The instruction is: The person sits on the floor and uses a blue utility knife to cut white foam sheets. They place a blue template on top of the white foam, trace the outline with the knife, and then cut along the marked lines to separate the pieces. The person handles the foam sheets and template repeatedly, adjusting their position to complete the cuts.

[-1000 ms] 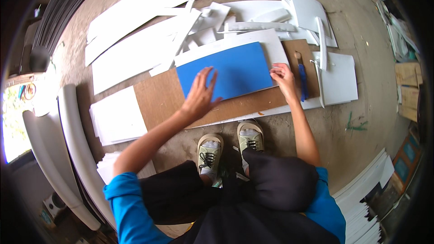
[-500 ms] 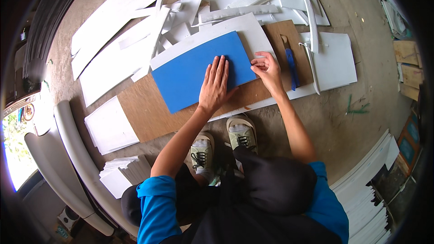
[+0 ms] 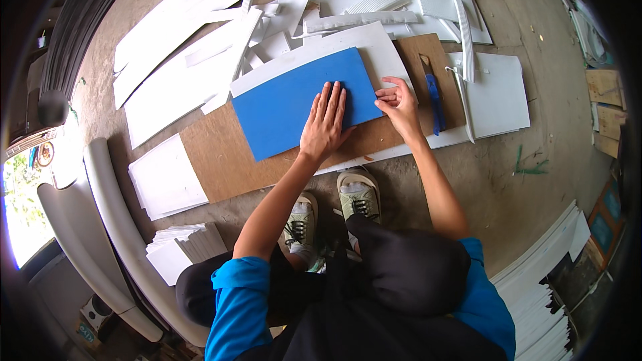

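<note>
My left hand (image 3: 324,120) lies flat on a blue rectangular board (image 3: 284,110), fingers stretched out and slightly apart. At the board's right edge is my right hand (image 3: 400,107). Its thumb and curled fingers are drawn together against that edge, and one finger reaches above them; whatever is between the fingertips is too small to make out. Beneath the blue board, a white sheet (image 3: 388,53) shows along the far and right sides. Both rest on a brown wooden board (image 3: 217,154). To the right of my right hand lies a blue-handled cutter knife (image 3: 435,103), its blade pointing away from me.
White offcuts (image 3: 361,21) and larger white sheets (image 3: 164,110) spread beyond the brown board. A ribbed white strip (image 3: 463,40) lies at the far right. Near my left knee sits a stack of white pieces (image 3: 184,251), beside long curved grey panels (image 3: 127,227). My shoes (image 3: 359,194) are close to the board.
The whole view has shifted slightly. Both hands keep nearly the same place on the blue board, and nothing is picked up or let go.
</note>
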Available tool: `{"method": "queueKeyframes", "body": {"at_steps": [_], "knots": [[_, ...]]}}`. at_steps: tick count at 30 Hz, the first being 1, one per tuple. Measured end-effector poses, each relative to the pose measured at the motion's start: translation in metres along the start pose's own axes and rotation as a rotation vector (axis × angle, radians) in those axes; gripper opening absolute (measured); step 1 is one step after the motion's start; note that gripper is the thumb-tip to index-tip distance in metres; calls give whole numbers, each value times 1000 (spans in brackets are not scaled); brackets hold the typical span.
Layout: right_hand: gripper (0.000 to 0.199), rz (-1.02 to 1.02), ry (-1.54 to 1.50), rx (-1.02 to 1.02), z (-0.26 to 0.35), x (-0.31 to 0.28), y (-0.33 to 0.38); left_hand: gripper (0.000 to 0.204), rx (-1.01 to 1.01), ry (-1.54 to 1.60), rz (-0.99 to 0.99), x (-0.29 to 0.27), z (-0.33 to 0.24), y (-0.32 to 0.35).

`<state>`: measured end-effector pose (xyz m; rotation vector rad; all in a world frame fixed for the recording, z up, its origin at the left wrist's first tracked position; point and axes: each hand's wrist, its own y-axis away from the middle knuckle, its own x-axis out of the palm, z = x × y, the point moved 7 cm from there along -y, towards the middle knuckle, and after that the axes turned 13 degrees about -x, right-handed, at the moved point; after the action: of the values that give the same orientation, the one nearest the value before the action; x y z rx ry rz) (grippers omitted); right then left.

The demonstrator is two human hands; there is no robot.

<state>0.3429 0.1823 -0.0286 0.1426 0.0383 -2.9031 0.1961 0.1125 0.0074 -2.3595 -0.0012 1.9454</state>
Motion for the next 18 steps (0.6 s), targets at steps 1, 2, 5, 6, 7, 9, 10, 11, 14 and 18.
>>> {"method": "queueKeyframes", "body": {"at_steps": [1, 2, 5, 6, 7, 9, 10, 11, 14, 18], "knots": [[48, 3, 1, -3, 0, 0, 0, 77, -3, 12, -8, -1, 0, 0], [49, 6, 3, -6, 1, -1, 0, 76, -5, 24, -15, -1, 0, 0], [50, 31, 6, -3, 1, 1, 0, 76, -5, 26, -23, 0, 0, 2], [50, 44, 7, -2, 0, 2, 0, 76, -4, 19, -25, 0, 1, 2], [52, 62, 73, -60, 3, 3, 0, 76, 2, 27, -25, 0, 1, 2], [54, 108, 199, -179, 6, 11, 3, 75, 6, 38, -28, -1, 1, 3], [56, 107, 198, -165, 3, 12, 3, 76, 9, 30, -26, -2, 1, 4], [58, 108, 197, -151, 0, 12, 3, 77, 16, 28, -27, -2, 1, 5], [62, 139, 233, -129, -4, 14, 0, 79, 13, 30, -21, -5, 4, 6], [65, 182, 233, -86, -10, 17, -3, 80, -5, -52, -49, -10, 25, 25]]}}
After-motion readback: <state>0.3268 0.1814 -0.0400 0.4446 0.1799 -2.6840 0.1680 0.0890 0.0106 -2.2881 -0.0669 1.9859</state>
